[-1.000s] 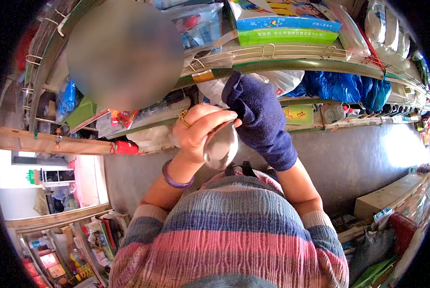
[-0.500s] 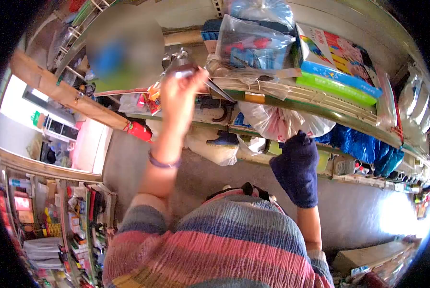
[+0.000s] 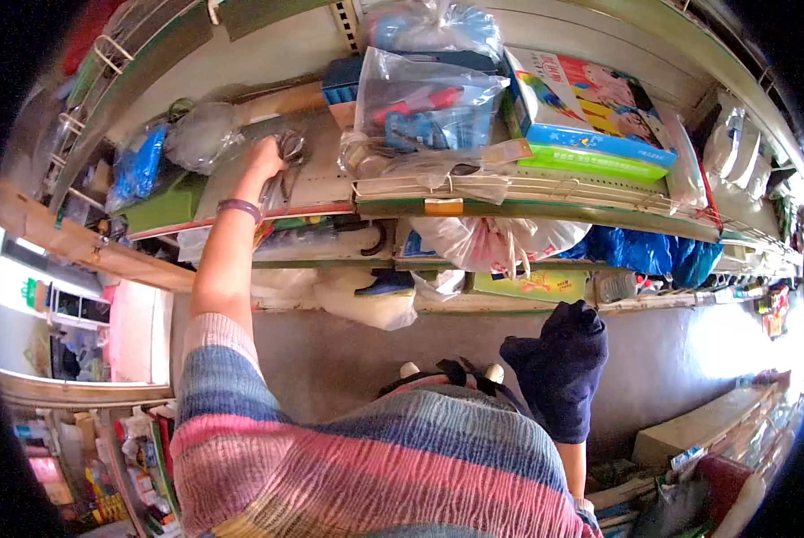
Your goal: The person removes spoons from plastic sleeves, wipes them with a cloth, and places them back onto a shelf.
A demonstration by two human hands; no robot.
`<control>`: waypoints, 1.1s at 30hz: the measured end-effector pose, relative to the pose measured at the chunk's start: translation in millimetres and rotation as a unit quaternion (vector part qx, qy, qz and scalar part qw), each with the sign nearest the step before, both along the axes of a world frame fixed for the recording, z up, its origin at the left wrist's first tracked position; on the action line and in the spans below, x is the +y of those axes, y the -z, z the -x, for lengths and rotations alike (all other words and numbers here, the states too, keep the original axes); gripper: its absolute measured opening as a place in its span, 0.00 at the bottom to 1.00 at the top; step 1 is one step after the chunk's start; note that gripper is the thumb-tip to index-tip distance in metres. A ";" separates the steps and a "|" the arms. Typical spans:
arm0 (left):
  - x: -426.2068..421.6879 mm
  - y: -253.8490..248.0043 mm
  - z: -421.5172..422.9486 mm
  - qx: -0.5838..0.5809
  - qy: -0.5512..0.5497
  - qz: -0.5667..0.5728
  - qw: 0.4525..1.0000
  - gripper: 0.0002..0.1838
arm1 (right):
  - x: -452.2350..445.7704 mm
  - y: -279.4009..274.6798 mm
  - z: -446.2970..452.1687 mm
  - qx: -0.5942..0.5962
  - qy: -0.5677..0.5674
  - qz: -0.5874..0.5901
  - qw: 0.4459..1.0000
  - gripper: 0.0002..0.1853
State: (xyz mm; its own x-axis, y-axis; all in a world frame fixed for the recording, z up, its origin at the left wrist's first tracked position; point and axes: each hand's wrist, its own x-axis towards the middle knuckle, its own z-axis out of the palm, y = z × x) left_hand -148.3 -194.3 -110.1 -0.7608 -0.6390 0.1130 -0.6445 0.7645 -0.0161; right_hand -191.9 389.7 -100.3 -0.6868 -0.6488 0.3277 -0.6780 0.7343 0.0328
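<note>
In a room lined with loaded shelves, a pale shelf (image 3: 323,184) is stretching beneath your left hand (image 3: 263,163), which is resting at a small cluster of shiny metal utensils (image 3: 291,151). The cluster is lying just right of the grip; whether the hand is closing on a piece, you cannot tell from this angle. Good handling here is likely calling for a light hold on one piece at a time, keeping the others from sliding or snagging the plastic nearby. Lower and well to the right of the grip, your right hand (image 3: 559,359) is hanging inside a dark blue cloth (image 3: 552,381), its own hold hidden by the fabric.

Just left of the grip, a clear plastic bag (image 3: 203,136) is slumping on the shelf, with a blue plastic bundle (image 3: 139,166) sitting beyond it. Right of the grip, a bag with blue and red contents (image 3: 433,112) is leaning, and a brightly printed box (image 3: 590,99) is lying farther along. Below the grip, grey floor (image 3: 321,350) is showing; far to the lower left, a doorway (image 3: 137,332) is glowing brightly.
</note>
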 end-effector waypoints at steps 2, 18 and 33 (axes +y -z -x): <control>1.7 1.3 8.8 -0.015 -0.027 0.062 0.998 0.25 | 3.3 -5.5 -4.5 -0.046 0.037 -0.001 0.998 0.26; 167.4 -19.9 120.5 0.093 0.478 0.107 0.867 0.07 | 12.7 -50.3 -16.4 -0.077 0.138 0.061 0.986 0.26; 185.6 -84.6 88.8 0.122 0.220 0.256 0.933 0.08 | 43.6 -19.8 -7.7 -0.009 0.061 0.126 0.990 0.14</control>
State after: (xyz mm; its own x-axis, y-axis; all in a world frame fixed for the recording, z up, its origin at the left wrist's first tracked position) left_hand -237.1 -8.7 -25.6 -0.8485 -0.0862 0.5221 -0.3029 0.8882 -0.3456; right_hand -184.2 433.4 -80.4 -0.7626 -0.4595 0.4552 -0.5821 0.7944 -0.1733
